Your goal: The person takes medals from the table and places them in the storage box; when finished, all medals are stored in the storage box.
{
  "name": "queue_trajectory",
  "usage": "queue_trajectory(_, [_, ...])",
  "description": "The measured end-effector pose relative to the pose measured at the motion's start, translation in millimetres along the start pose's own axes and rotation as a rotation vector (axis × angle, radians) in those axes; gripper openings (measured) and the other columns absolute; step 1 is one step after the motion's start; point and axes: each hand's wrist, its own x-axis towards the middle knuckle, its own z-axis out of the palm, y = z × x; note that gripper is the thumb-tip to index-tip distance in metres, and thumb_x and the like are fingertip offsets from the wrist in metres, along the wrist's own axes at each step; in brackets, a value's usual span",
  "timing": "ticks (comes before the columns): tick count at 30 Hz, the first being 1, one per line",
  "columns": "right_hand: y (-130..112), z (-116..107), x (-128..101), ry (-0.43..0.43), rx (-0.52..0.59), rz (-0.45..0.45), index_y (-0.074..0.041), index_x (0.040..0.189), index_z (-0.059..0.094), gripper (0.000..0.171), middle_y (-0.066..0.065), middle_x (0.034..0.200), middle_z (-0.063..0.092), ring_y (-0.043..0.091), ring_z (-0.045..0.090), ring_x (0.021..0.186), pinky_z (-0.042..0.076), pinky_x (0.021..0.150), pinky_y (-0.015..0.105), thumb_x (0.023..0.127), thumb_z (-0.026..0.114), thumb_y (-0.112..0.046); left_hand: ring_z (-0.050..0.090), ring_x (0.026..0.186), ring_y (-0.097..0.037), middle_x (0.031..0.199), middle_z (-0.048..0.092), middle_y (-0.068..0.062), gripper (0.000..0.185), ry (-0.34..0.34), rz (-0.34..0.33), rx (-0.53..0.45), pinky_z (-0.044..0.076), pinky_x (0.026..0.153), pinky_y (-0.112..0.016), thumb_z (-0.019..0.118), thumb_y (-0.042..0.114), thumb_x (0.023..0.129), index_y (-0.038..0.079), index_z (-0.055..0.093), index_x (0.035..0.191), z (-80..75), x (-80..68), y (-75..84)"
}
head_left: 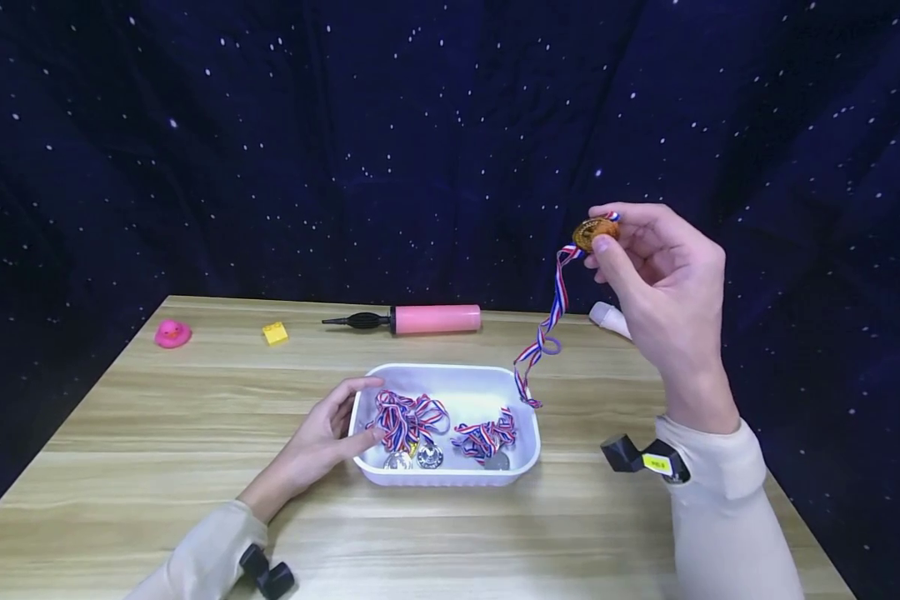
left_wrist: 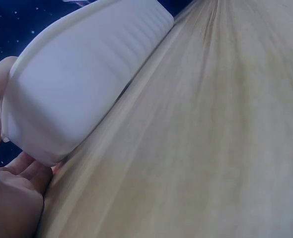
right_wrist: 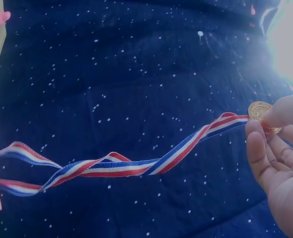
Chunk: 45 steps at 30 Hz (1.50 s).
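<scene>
My right hand (head_left: 667,279) is raised above the table's right side, pinching a gold medal (head_left: 595,233) between thumb and fingers. From it a twisted red, white and blue ribbon (head_left: 558,296) hangs down to the right rim of a white plastic tub (head_left: 450,477). My left hand (head_left: 330,437) grips the tub's left end, thumb over the rim; in the left wrist view its other fingers (left_wrist: 30,171) lie by the tub's lower corner. Inside the tub are two heaps of striped ribbon (head_left: 405,421) with silver medals (head_left: 430,455) and a partly hidden gold one.
Along the back of the wooden table (head_left: 195,433) lie a pink rubber duck (head_left: 172,334), a yellow toy brick (head_left: 275,333) and a pink hand pump (head_left: 435,319). A purple ring (head_left: 551,345) sits behind the ribbon. A white object (head_left: 609,318) is partly hidden by my right hand.
</scene>
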Motion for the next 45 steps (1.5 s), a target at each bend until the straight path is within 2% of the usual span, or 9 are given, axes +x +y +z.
queue_trajectory(4, [-2.8,6.5,3.1,-0.012,0.031,-0.007,0.01,0.12,0.076,0.02,0.011,0.094,0.078,0.019,0.072,0.074,0.064,0.069,0.021,0.1,0.075,0.007,0.03,0.166,-0.035,0.175,0.042,-0.012,0.07,-0.003,0.001,0.005,0.03,0.128,-0.016,0.086,0.01,0.097,0.016,0.054,0.16,-0.6,0.0,0.2])
queue_trajectory(10, [-3.7,15.7,7.5,-0.043,0.043,-0.02,0.011,0.119,0.075,0.018,0.01,0.099,0.08,0.019,0.073,0.076,0.064,0.07,0.022,0.102,0.073,0.006,0.021,0.17,-0.036,0.177,0.039,-0.012,0.069,0.002,-0.007,0.02,0.014,0.139,-0.049,0.085,0.011,0.097,0.016,0.055,0.159,-2.6,-1.1,1.3])
queue_trajectory(12, [-5.2,18.9,9.8,-0.039,0.068,-0.023,0.011,0.119,0.075,0.019,0.011,0.098,0.08,0.02,0.072,0.076,0.064,0.07,0.023,0.101,0.073,0.007,0.02,0.17,-0.036,0.177,0.039,-0.012,0.069,0.001,-0.008,0.017,0.012,0.138,-0.054,0.085,0.01,0.097,0.017,0.055,0.159,-3.2,-1.2,1.3])
queue_trajectory(15, [-7.4,22.3,13.1,-0.037,0.077,-0.033,0.01,0.119,0.076,0.019,0.012,0.098,0.079,0.021,0.072,0.076,0.064,0.07,0.023,0.1,0.073,0.007,0.022,0.17,-0.035,0.177,0.04,-0.011,0.07,0.001,-0.008,0.015,0.014,0.138,-0.048,0.085,0.01,0.097,0.017,0.054,0.16,-3.9,-1.2,1.3])
queue_trajectory(20, [-4.1,23.4,14.7,-0.06,0.027,-0.051,0.011,0.12,0.075,0.019,0.011,0.097,0.079,0.02,0.073,0.077,0.064,0.069,0.023,0.102,0.073,0.005,0.025,0.169,-0.035,0.176,0.041,-0.012,0.07,0.002,0.0,0.011,0.025,0.131,-0.018,0.085,0.009,0.097,0.017,0.055,0.159,-3.8,-0.3,1.4])
queue_trajectory(23, [3.2,21.5,11.2,-0.079,-0.001,-0.029,0.011,0.122,0.075,0.02,0.01,0.097,0.079,0.018,0.073,0.077,0.064,0.069,0.022,0.103,0.073,0.004,0.026,0.168,-0.035,0.175,0.042,-0.012,0.07,0.0,0.008,0.004,0.027,0.125,-0.01,0.085,0.009,0.097,0.015,0.055,0.159,-3.5,0.5,1.2])
queue_trajectory(34, [48.4,17.9,-13.2,-0.184,-0.063,0.15,0.002,0.135,0.07,0.034,0.013,0.088,0.074,0.017,0.069,0.071,0.062,0.064,0.02,0.102,0.071,0.008,0.026,0.168,-0.037,0.176,0.041,-0.012,0.071,-0.002,0.008,0.009,0.027,0.125,-0.009,0.086,0.008,0.096,0.015,0.055,0.159,-2.3,1.9,0.6])
queue_trajectory(42, [67.7,18.0,-40.1,-0.25,-0.078,0.264,-0.001,0.132,0.072,0.031,0.017,0.091,0.075,0.015,0.069,0.072,0.057,0.059,0.019,0.102,0.074,0.007,0.027,0.168,-0.036,0.175,0.042,-0.012,0.071,0.002,0.002,0.01,0.027,0.124,-0.009,0.086,0.009,0.096,0.015,0.055,0.159,-0.4,0.2,0.5])
queue_trajectory(45, [72.8,16.0,-50.2,-0.272,-0.103,0.296,-0.005,0.131,0.074,0.03,0.018,0.091,0.075,0.014,0.07,0.07,0.059,0.059,0.02,0.103,0.073,0.005,0.026,0.168,-0.036,0.176,0.042,-0.012,0.071,0.003,-0.004,0.015,0.026,0.131,-0.02,0.086,0.009,0.096,0.016,0.054,0.159,-0.5,0.1,0.7])
